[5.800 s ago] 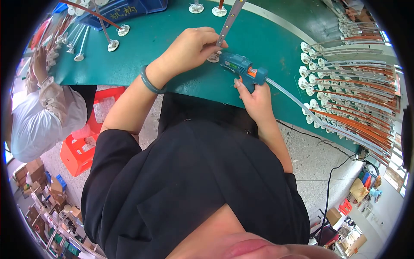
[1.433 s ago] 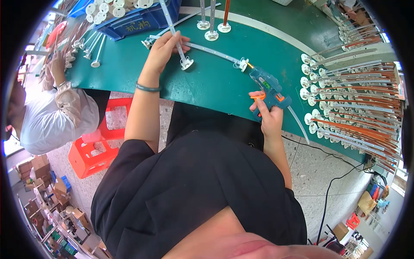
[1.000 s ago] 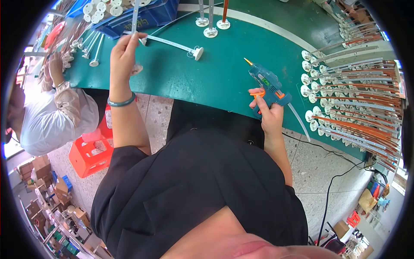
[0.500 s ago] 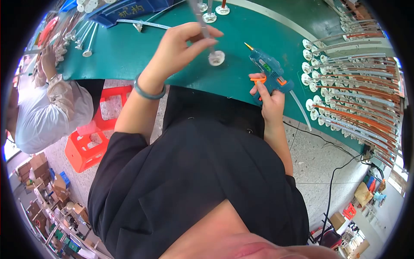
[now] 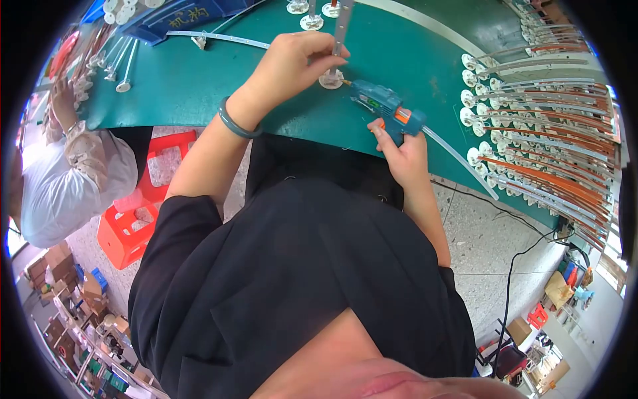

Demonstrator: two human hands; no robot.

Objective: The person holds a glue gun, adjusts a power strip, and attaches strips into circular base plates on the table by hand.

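My left hand (image 5: 296,63) pinches a flat metal strip (image 5: 341,30) that stands upright on a round white base (image 5: 331,80) on the green table. In my right hand (image 5: 402,149) is a blue hot glue gun (image 5: 382,100) with an orange trigger, my fingers wrapped round its handle. Its nozzle points left and meets the right edge of the white base, at the foot of the strip. A pale glue stick (image 5: 462,163) sticks out from the back of the gun.
Rows of strips with white round bases (image 5: 538,133) fill the table's right side. A blue bin (image 5: 179,20) and more strips lie at the upper left. Beside red stools (image 5: 126,233), a co-worker in a white top (image 5: 80,186) sits on the left. A black cable (image 5: 512,279) hangs at the right.
The glue gun has moved left and turned, bringing its nozzle to the white base. My left hand still holds the strip, which now stands steadier and more upright.
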